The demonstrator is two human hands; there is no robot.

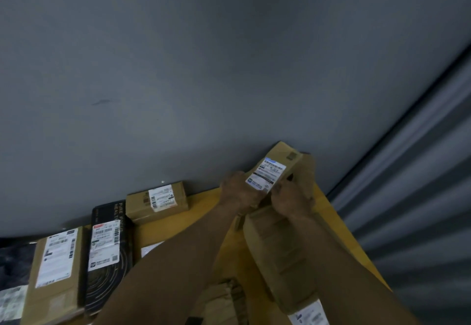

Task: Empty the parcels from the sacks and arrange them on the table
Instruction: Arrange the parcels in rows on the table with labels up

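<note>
Head view, read from left to right. On the left part of the yellow worktop (204, 204) I see a flat brown box (54, 268) with a long white label. A black box (109, 253) lies just beside it, and a small brown box (156, 201) stands behind that against the grey wall (178, 69).

Both forearms reach forward, nearly straight, and converge near the worktop's far right corner. The left hand (238, 192) is knuckles-up, its fingers curled round the near left edge of the labelled parcel (276, 171). The right hand (290, 201) grips the parcel's near right edge, fingers bent over it. The parcel is label-up, its far end by the wall. I cannot tell whether it rests on the cardboard beneath it.

A long brown parcel (275, 253) lies under the right forearm, and a ribbed roller shutter (420, 210) fills the right side.
</note>
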